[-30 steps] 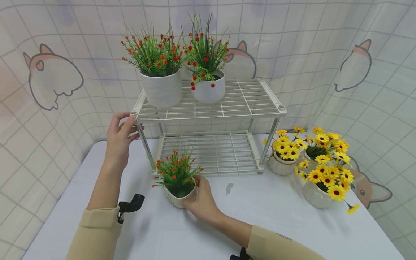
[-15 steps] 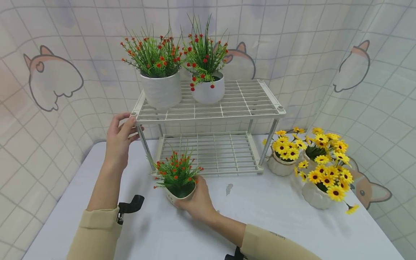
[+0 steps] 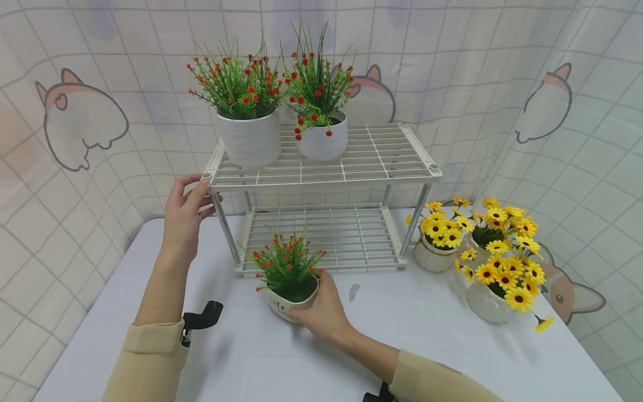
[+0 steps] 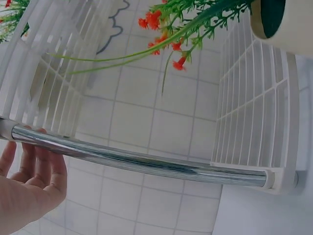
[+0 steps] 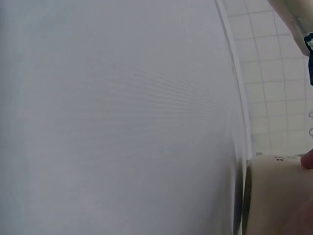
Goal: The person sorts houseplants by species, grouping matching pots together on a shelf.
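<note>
My right hand (image 3: 326,310) grips a small cream pot with lettering (image 3: 282,307), thumb on its near side and fingers round the right. Green grass and small red flowers (image 3: 288,262) fill this pot, in front of the rack's lower tier. In the right wrist view the pot's wall (image 5: 279,196) shows at the lower right, its base close to the white tabletop. My left hand (image 3: 183,218) holds the front left corner of a white two-tier rack (image 3: 382,162), thumb at the top corner. In the left wrist view its fingers lie behind the metal post (image 4: 142,161).
Two white pots of red flowers, a larger one (image 3: 251,139) and a smaller one (image 3: 324,139), stand on the upper tier. Several pots of yellow daisies (image 3: 494,301) sit right of the rack. A tiled-pattern curtain (image 3: 467,84) hangs behind the white table (image 3: 402,324).
My right hand first shifted slightly left around the pot, then moved right with it. The pot has turned, so its lettering now faces forward. My left hand stays at the rack corner.
</note>
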A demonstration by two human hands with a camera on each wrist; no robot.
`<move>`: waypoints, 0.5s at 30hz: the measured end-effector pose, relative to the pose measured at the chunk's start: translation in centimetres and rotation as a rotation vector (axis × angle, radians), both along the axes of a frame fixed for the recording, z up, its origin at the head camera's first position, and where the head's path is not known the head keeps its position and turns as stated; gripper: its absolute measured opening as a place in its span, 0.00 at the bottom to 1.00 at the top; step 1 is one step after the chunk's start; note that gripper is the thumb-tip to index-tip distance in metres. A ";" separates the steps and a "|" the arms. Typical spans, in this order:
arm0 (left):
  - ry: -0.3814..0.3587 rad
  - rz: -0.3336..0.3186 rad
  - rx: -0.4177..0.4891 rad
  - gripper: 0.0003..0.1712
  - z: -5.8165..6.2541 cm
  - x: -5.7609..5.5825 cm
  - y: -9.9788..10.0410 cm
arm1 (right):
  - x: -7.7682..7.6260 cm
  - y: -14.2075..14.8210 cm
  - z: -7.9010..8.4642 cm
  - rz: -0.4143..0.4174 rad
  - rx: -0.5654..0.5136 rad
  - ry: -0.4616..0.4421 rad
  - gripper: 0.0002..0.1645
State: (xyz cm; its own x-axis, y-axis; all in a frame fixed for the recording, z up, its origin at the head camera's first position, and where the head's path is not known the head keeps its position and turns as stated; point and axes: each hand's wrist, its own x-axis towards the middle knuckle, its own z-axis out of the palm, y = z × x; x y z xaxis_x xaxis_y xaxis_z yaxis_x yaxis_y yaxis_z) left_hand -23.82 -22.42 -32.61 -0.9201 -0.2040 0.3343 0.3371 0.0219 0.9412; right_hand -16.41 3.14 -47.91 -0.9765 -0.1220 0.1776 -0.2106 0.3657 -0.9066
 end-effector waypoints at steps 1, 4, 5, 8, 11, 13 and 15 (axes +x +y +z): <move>0.000 0.001 -0.004 0.18 0.0 0.0 0.0 | 0.1 0.3 0.1 -0.007 -0.006 -0.001 0.50; 0.001 0.001 -0.010 0.19 0.0 0.1 0.0 | 0.2 1.1 0.4 -0.027 -0.023 0.002 0.50; 0.001 -0.001 -0.010 0.19 0.0 0.1 0.0 | 0.3 1.4 0.5 -0.034 -0.029 0.001 0.50; 0.003 -0.005 -0.001 0.19 0.0 0.1 -0.1 | 0.5 2.2 1.0 -0.057 -0.036 0.006 0.50; 0.003 -0.009 0.016 0.19 0.1 0.1 0.0 | 0.8 2.9 1.6 -0.089 -0.054 0.012 0.50; 0.004 -0.008 0.021 0.18 0.1 0.1 0.0 | 1.1 3.4 2.2 -0.106 -0.075 0.015 0.49; 0.004 -0.010 0.018 0.19 0.1 0.1 0.0 | 1.5 3.9 2.8 -0.118 -0.095 0.015 0.49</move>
State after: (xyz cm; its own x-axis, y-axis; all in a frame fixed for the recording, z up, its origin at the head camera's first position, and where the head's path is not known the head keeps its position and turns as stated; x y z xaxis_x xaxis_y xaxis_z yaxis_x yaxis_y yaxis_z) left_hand -23.70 -22.41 -32.55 -0.9206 -0.2010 0.3347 0.3414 0.0012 0.9399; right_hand -14.90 7.07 -45.09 -0.9802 0.0119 0.1975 -0.1848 0.3017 -0.9353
